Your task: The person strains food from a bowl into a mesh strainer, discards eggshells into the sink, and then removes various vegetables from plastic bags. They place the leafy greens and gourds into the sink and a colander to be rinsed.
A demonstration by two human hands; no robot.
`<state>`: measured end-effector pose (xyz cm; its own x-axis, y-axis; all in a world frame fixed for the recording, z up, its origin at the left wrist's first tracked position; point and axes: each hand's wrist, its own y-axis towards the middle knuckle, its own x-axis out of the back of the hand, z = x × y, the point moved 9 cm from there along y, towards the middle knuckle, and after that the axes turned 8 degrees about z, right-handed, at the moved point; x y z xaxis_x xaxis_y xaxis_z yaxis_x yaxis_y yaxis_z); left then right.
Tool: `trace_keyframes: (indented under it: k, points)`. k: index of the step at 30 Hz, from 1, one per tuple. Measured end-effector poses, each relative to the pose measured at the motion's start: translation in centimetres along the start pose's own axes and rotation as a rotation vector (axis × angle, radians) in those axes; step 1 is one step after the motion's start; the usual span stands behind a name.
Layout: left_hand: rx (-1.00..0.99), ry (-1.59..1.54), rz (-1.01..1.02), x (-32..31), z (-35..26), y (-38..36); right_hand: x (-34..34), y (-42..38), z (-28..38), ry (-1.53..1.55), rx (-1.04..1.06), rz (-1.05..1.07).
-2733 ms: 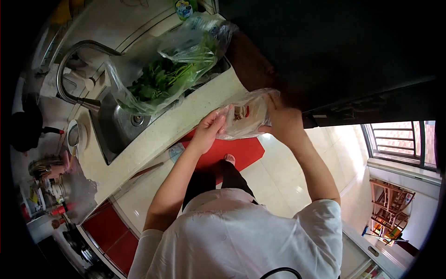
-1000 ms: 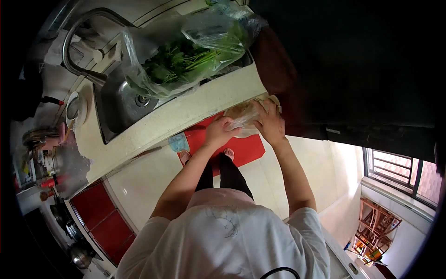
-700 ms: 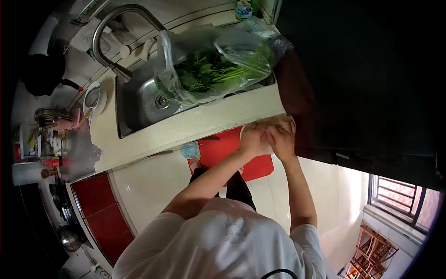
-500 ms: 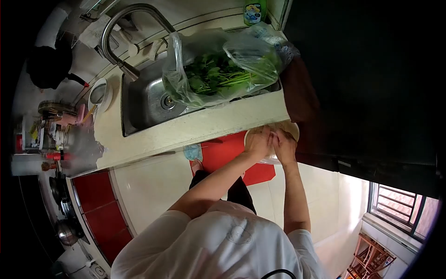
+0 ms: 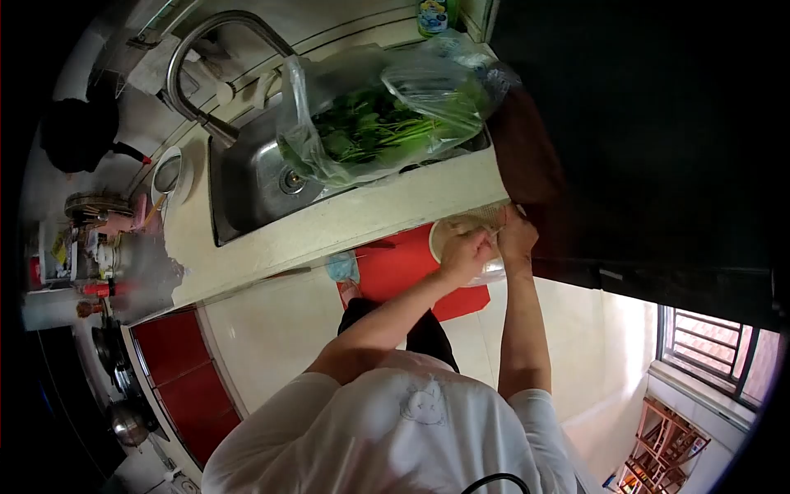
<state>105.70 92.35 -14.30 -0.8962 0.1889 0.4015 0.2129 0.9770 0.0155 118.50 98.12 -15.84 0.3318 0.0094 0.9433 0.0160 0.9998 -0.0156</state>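
Below the counter's front edge, my left hand [image 5: 466,255] is closed, fingers pinched together. Close beside it on the right, my right hand [image 5: 517,236] is also closed, its fingers curled. What either hand holds is too small to make out. Both are over a round pale container [image 5: 439,240] with a light rim and clear plastic at its lower side. A beige mesh-like surface shows behind the fingers. In the sink, a clear plastic bag [image 5: 298,123] lies open around leafy green vegetables [image 5: 374,128].
The steel sink [image 5: 247,193] has a curved faucet [image 5: 174,78] over its left side. A white bowl with a strainer [image 5: 170,174] stands left of it. A green bottle [image 5: 433,16] is at the back. Dark cabinetry [image 5: 634,148] rises on the right; a red mat [image 5: 395,267] lies below.
My hands have moved apart: the right one went up and to the right, the left slightly down. The camera view has shifted a little. The bag of greens stays in the sink.
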Motion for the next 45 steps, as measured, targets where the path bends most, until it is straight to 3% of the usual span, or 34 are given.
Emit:
trace_keyframes:
  k: [3,7,10,13,18,21,22,23,25,27,29,31,33,34,37,40,43,45]
  points:
    - [0.003,-0.107,0.018,0.5,-0.5,-0.2,0.1,0.0,0.2,-0.046,0.106,-0.128]
    - [0.075,-0.29,-0.048,0.6,2.0,-1.9,-0.5,-0.2,-1.0,-0.08,0.028,-0.102]
    - [0.332,-0.518,-0.009,0.6,2.9,-3.3,-0.9,-0.3,-1.1,-0.082,0.031,-0.136]
    - [0.38,-0.618,-0.057,1.9,2.0,-3.8,-0.5,0.1,-1.3,-0.052,0.051,-0.208]
    - [0.069,-0.47,-0.164,2.5,6.9,-3.0,-0.4,0.9,-1.1,-0.069,0.003,-0.028]
    - [0.236,-0.55,-0.198,3.7,8.9,-3.4,-0.1,-0.3,0.8,0.196,0.246,0.272]
    - [0.159,-0.463,-0.202,3.8,10.7,-3.2,3.6,-0.8,1.9,0.191,0.296,0.107]
    - [0.209,-0.488,-0.183,3.7,11.0,-3.2,7.8,-1.7,3.3,0.184,0.352,-0.059]
    - [0.313,-0.535,-0.148,3.6,10.8,-3.5,10.2,-4.4,3.8,0.167,0.396,-0.176]
    - [0.265,-0.418,-0.19,4.3,9.7,-3.4,8.5,-7.2,2.1,0.143,0.36,-0.085]
    - [0.223,-0.284,-0.208,4.4,9.4,-3.7,3.6,-9.5,2.7,0.024,0.468,0.206]
    - [0.183,-0.129,-0.226,4.6,9.9,-4.3,1.3,-9.8,0.5,0.083,0.291,0.136]
    - [0.257,-0.215,-0.164,3.9,10.8,-5.0,-0.2,-9.8,-1.9,0.02,0.156,0.124]
    - [0.301,-0.255,-0.129,3.7,11.2,-5.6,-0.6,-10.0,-1.9,0.09,0.178,0.13]
    - [0.103,-0.07,-0.356,5.4,11.6,-6.3,-1.4,-9.7,-3.0,0.256,0.286,0.033]
    - [0.019,0.135,-0.377,6.1,11.6,-6.4,-3.0,-9.3,-4.8,0.369,0.197,0.077]
    - [0.024,0.324,-0.331,6.0,11.7,-6.4,-3.7,-9.7,-5.1,0.424,0.167,0.023]
    - [0.169,0.23,-0.312,5.9,13.9,-6.3,-3.9,-10.0,-5.1,0.425,0.144,-0.016]
